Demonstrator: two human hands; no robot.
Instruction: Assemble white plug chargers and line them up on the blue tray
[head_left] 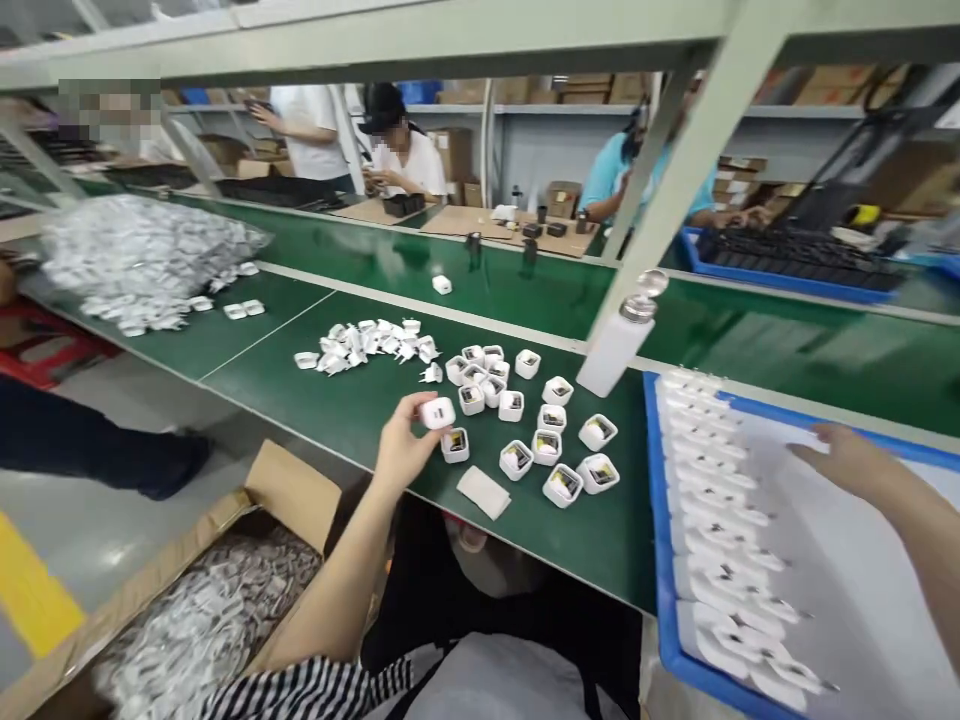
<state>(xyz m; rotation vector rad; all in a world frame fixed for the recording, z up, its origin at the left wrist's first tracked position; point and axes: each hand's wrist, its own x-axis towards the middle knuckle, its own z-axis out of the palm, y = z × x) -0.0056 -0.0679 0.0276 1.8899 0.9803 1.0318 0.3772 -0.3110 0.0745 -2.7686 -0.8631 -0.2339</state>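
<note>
My left hand [399, 448] pinches a white charger cube [437, 412], its USB port facing me, above the green bench. Beside it stands an open white charger housing [454, 445] with yellow and black parts inside. Several more such housings [549, 446] spread to the right. Over the blue tray [654, 540], my right hand [855, 462] has its fingers stretched out and holds nothing. White plug pieces with metal pins [724, 520] stand in rows along the tray's left side, left of that hand. Loose white plug pieces [360, 345] lie heaped beyond my left hand.
A folded pale cloth [484, 492] lies near the bench edge. A white pump bottle [616, 345] stands by the slanted frame post [675, 170]. A big bag of white parts [142, 250] sits far left; an open carton [292, 490] stands below left. Co-workers sit across the belt.
</note>
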